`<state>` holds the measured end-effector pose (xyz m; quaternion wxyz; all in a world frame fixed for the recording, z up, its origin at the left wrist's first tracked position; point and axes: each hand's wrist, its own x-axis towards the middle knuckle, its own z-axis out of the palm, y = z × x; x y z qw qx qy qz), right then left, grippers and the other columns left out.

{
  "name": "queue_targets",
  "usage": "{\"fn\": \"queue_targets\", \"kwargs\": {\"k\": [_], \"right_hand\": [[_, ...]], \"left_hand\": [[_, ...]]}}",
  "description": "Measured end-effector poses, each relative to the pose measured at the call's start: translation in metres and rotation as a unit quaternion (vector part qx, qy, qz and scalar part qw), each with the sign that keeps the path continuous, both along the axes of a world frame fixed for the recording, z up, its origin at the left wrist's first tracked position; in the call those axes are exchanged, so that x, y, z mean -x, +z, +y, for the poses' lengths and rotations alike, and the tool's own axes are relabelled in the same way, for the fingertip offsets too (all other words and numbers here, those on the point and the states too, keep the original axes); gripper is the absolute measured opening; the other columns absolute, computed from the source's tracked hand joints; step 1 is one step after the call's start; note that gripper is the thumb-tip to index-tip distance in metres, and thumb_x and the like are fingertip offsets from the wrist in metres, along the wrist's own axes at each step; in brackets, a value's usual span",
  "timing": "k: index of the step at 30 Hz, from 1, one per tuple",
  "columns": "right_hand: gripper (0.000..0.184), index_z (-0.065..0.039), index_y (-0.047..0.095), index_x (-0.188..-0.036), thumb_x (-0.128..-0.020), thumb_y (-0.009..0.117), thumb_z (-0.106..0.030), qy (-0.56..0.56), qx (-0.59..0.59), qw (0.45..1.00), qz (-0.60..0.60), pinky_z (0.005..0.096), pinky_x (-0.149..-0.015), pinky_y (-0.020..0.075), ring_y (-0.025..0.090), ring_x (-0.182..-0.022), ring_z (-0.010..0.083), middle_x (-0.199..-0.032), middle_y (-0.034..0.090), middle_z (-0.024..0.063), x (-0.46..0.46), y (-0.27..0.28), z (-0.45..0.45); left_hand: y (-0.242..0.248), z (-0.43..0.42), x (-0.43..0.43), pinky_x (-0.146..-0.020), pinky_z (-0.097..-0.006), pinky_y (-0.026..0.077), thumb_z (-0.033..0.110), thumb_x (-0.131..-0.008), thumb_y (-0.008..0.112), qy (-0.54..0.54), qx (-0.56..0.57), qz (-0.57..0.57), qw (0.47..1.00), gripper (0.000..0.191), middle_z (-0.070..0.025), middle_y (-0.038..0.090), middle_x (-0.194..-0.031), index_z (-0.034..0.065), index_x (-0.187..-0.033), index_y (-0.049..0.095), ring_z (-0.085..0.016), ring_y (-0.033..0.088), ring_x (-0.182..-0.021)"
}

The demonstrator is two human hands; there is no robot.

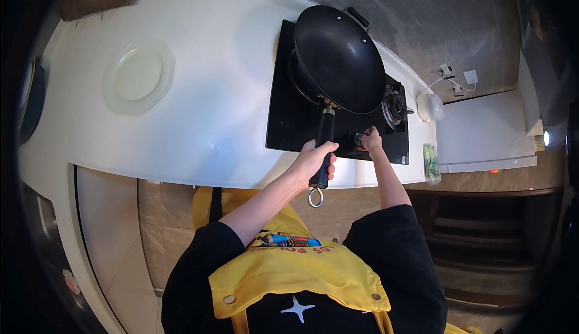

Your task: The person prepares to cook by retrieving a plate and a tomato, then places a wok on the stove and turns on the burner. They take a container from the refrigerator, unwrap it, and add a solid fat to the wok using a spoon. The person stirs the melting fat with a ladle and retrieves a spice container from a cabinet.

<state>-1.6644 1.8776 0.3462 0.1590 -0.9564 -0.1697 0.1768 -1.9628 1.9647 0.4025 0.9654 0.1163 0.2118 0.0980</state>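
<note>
A black wok point(341, 60) sits over the left burner of a black glass gas hob point(289, 128), with nothing seen inside it. My left hand point(316, 162) is wrapped around the wok's long black handle, which ends in a metal ring below the fist. To its right, my right hand point(371, 140) has its fingers on a control knob point(357, 138) near the hob's front edge. The right burner point(395, 107) is bare, with its pan support showing. Whether a flame burns under the wok cannot be seen.
A pale translucent plate point(138, 78) lies on the white counter point(212, 107) to the left. Right of the hob are a small white appliance point(429, 107) and bagged green vegetables point(431, 163). White cords run to wall sockets. A dark pan stands at the far left edge.
</note>
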Motion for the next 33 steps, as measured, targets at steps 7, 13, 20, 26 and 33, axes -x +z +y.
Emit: {"fn": "queue_targets", "kwargs": {"k": [7, 13, 20, 26, 33], "right_hand": [[0.025, -0.002, 0.047, -0.09, -0.074, 0.065, -0.001, 0.0, -0.002, 1.0, 0.02, 0.0327, -0.044, 0.0566, 0.064, -0.061, 0.025, -0.083, 0.058, 0.0133, -0.005, -0.001, -0.001], [0.024, -0.003, 0.048, -0.09, -0.074, 0.065, -0.002, -0.002, -0.01, 1.0, 0.01, 0.0332, -0.045, 0.0572, 0.065, -0.064, 0.0258, -0.084, 0.058, 0.0123, -0.014, -0.01, -0.006], [0.021, -0.004, 0.046, -0.091, -0.077, 0.062, -0.002, -0.027, -0.03, 0.999, 0.028, 0.0335, -0.043, 0.0555, 0.064, -0.058, 0.0261, -0.081, 0.057, 0.0127, -0.016, -0.014, -0.005], [0.015, -0.006, 0.046, -0.088, -0.08, 0.057, -0.002, -0.02, -0.044, 0.998, 0.028, 0.032, -0.043, 0.0535, 0.06, -0.05, 0.0201, -0.071, 0.057, 0.0104, -0.008, -0.009, 0.0], [0.019, -0.006, 0.045, -0.087, -0.077, 0.061, -0.002, -0.02, -0.032, 0.999, 0.016, 0.0327, -0.043, 0.0539, 0.063, -0.052, 0.0225, -0.071, 0.058, 0.0108, -0.007, -0.01, -0.002]], "left_hand": [[-0.002, -0.001, 0.0, -0.041, -0.0257, 0.043, 0.018, -0.085, 0.059, 0.007, 0.003, -0.007, 1.0, 0.02, -0.0011, 0.049, -0.063, 0.0095, -0.079, 0.042, -0.009, 0.048, -0.046], [-0.005, -0.002, -0.001, -0.041, -0.028, 0.046, 0.017, -0.085, 0.057, 0.013, -0.014, -0.009, 1.0, 0.019, -0.0042, 0.049, -0.066, 0.0045, -0.082, 0.043, -0.012, 0.051, -0.048], [-0.006, -0.001, 0.0, -0.042, -0.028, 0.046, 0.017, -0.085, 0.057, 0.008, -0.022, -0.006, 1.0, 0.019, -0.0047, 0.05, -0.067, 0.004, -0.083, 0.044, -0.012, 0.052, -0.048], [-0.005, 0.001, 0.001, -0.042, -0.0255, 0.045, 0.019, -0.085, 0.059, 0.015, -0.01, -0.003, 1.0, 0.019, -0.0019, 0.05, -0.064, 0.008, -0.08, 0.044, -0.011, 0.051, -0.047], [-0.002, 0.003, 0.001, -0.044, -0.0263, 0.045, 0.02, -0.085, 0.06, 0.001, -0.012, 0.013, 1.0, 0.021, -0.0022, 0.051, -0.063, 0.0078, -0.079, 0.045, -0.011, 0.051, -0.047]]}}
